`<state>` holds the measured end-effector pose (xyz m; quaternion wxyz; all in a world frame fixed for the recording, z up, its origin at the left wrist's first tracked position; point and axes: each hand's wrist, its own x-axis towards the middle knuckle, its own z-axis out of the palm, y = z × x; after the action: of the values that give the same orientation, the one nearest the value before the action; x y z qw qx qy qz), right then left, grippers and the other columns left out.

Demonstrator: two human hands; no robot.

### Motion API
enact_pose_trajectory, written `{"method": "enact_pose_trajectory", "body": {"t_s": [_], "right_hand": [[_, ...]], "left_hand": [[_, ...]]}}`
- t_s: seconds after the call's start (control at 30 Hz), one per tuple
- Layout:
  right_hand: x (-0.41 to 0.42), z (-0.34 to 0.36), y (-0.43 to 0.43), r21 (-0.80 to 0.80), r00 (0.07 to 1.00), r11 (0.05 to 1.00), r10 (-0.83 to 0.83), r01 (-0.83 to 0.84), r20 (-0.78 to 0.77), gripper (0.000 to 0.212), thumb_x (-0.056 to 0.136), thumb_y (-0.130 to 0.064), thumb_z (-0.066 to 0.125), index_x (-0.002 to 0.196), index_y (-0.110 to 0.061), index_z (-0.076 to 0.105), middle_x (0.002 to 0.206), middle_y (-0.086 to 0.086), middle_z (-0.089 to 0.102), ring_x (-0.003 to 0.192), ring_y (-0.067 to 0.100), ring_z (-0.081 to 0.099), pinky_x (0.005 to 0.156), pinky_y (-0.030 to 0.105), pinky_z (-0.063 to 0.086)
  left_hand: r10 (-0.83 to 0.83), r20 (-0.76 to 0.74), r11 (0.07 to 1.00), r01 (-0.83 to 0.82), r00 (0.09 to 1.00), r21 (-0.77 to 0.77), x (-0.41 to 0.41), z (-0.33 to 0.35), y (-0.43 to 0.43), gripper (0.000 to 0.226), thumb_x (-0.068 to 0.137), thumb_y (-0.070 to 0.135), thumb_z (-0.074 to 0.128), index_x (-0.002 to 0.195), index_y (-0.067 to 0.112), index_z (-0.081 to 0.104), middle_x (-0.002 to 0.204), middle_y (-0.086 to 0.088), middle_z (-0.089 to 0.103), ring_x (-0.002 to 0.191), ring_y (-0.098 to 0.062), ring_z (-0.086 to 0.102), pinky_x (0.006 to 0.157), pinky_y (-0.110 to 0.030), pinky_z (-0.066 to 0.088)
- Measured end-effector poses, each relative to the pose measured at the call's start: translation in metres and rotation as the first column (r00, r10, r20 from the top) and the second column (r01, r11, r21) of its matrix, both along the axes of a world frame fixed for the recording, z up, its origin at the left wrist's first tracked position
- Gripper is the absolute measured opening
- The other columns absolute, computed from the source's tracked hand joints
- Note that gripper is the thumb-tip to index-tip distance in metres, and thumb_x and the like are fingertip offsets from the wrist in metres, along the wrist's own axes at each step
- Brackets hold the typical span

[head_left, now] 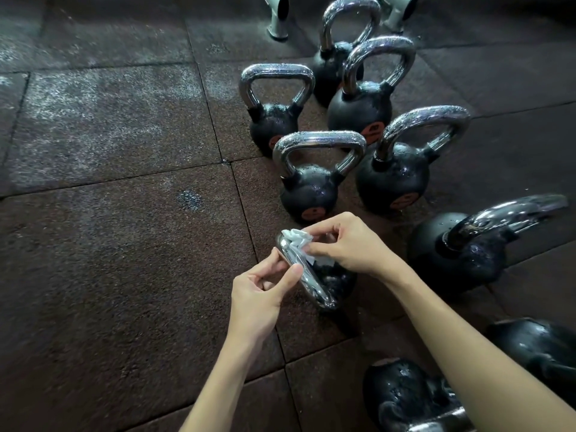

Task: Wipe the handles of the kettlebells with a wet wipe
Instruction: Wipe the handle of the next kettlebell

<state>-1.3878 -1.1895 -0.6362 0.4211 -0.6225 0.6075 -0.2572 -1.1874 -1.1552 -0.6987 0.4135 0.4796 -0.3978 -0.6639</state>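
Dark rubber-tile floor [109,244] — nine kettlebells [314,194], two pale rack feet [279,17] at 12 o'clock. Wiped kettlebell [339,283] at 5 o'clock — right hand [346,244] pinches one crumpled wet wipe [296,240] on chrome handle [308,282]; left hand [261,285] pinches handle.

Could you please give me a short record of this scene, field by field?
in work: nearest kettlebell, its chrome handle turned towards the camera
wet wipe: crumpled, on the far end of the handle
right hand: pinches the wet wipe against the handle
left hand: pinches the side of the handle
other kettlebells: five upright behind, more at right
floor: dark rubber tiles
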Motion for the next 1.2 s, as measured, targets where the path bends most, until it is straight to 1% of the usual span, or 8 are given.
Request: {"method": "enact_pose_trajectory", "body": {"t_s": [0.1, 0.2, 0.4, 0.57, 0.7, 0.8, 1.03, 1.2], "right_hand": [[0.004, -0.002, -0.006, -0.032, 0.998, 0.998, -0.047, 0.048, 0.049, 0.022, 0.088, -0.018, 0.079, 0.107, -0.027, 0.082, 0.088, -0.010, 0.079, 0.074, -0.005, 0.064, 0.072, 0.016, 0.045], [-0.003, 0.002, -0.001, -0.011, 0.998, 1.000, -0.006, 0.007, 0.068, 0.023, 0.085, -0.025, 0.080, 0.107, -0.033, 0.082, 0.090, 0.004, 0.080, 0.077, 0.008, 0.059, 0.071, 0.036, 0.047], [-0.022, 0.014, 0.025, 0.083, 0.988, 0.990, 0.101, -0.111, 0.115, 0.027, 0.086, -0.010, 0.082, 0.108, -0.025, 0.082, 0.095, -0.004, 0.081, 0.082, 0.003, 0.064, 0.076, 0.027, 0.050], [-0.009, 0.011, 0.018, 0.029, 0.982, 0.999, -0.023, 0.018, 0.188, 0.024, 0.088, -0.010, 0.079, 0.109, -0.023, 0.082, 0.096, 0.008, 0.081, 0.082, 0.009, 0.065, 0.079, 0.033, 0.051], [-0.025, 0.020, 0.050, 0.059, 0.994, 0.996, 0.065, -0.071, 0.091, 0.024, 0.084, -0.015, 0.084, 0.102, -0.029, 0.083, 0.084, 0.004, 0.078, 0.069, 0.008, 0.052, 0.064, 0.028, 0.040], [-0.026, 0.027, 0.064, 0.036, 0.996, 0.995, 0.090, -0.090, 0.002, 0.020, 0.081, -0.019, 0.088, 0.095, -0.031, 0.084, 0.074, -0.008, 0.071, 0.062, 0.003, 0.046, 0.059, 0.021, 0.036], [-0.025, 0.019, 0.079, -0.044, 0.991, 0.997, -0.069, 0.064, -0.115, 0.030, 0.077, -0.016, 0.086, 0.093, -0.041, 0.082, 0.077, -0.013, 0.074, 0.060, 0.009, 0.046, 0.060, 0.035, 0.042], [-0.034, 0.003, 0.088, -0.029, 0.973, 0.994, -0.111, 0.108, -0.201, 0.037, 0.074, -0.014, 0.088, 0.090, -0.046, 0.080, 0.075, -0.017, 0.073, 0.058, 0.017, 0.051, 0.062, 0.034, 0.044]], "left_hand": [[0.039, 0.008, 0.999, -0.039, 0.999, -0.018, -0.005, 0.000, 0.000, 0.079, 0.070, 0.041, 0.083, 0.140, 0.014, 0.062, 0.106, 0.015, 0.079, 0.061, -0.006, 0.028, 0.073, -0.024, 0.042], [0.057, 0.002, 0.998, -0.057, 0.998, -0.016, -0.009, 0.001, -0.001, 0.082, 0.069, 0.044, 0.083, 0.141, 0.013, 0.061, 0.108, 0.015, 0.078, 0.057, -0.005, 0.023, 0.070, -0.027, 0.038], [0.067, -0.029, 0.998, -0.067, 0.997, 0.008, -0.010, 0.004, -0.001, 0.086, 0.070, 0.052, 0.089, 0.142, 0.013, 0.060, 0.115, 0.011, 0.077, 0.084, -0.019, 0.044, 0.086, -0.040, 0.042], [0.090, -0.035, 0.996, -0.091, 0.995, -0.008, -0.017, 0.005, -0.003, 0.083, 0.070, 0.045, 0.088, 0.141, 0.013, 0.061, 0.108, 0.013, 0.079, 0.061, -0.013, 0.031, 0.072, -0.029, 0.039], [0.107, -0.060, 0.994, -0.106, 0.992, 0.022, -0.016, 0.007, -0.003, 0.087, 0.069, 0.046, 0.092, 0.142, 0.011, 0.060, 0.111, 0.009, 0.078, 0.095, -0.019, 0.050, 0.088, -0.031, 0.046], [0.102, -0.062, 0.995, -0.102, 0.993, 0.010, -0.015, 0.005, -0.002, 0.081, 0.072, 0.041, 0.087, 0.142, 0.009, 0.060, 0.110, 0.008, 0.079, 0.094, -0.017, 0.054, 0.083, -0.017, 0.051], [0.097, -0.002, 0.995, -0.097, 0.995, -0.008, -0.018, 0.005, -0.005, 0.080, 0.069, 0.044, 0.085, 0.139, 0.015, 0.062, 0.108, 0.015, 0.078, 0.090, -0.015, 0.051, 0.075, -0.012, 0.050], [0.095, 0.014, 0.995, -0.094, 0.995, -0.027, -0.015, 0.004, -0.005, 0.080, 0.070, 0.045, 0.084, 0.141, 0.013, 0.062, 0.112, 0.008, 0.078, 0.093, -0.012, 0.052, 0.078, -0.011, 0.051]]}}
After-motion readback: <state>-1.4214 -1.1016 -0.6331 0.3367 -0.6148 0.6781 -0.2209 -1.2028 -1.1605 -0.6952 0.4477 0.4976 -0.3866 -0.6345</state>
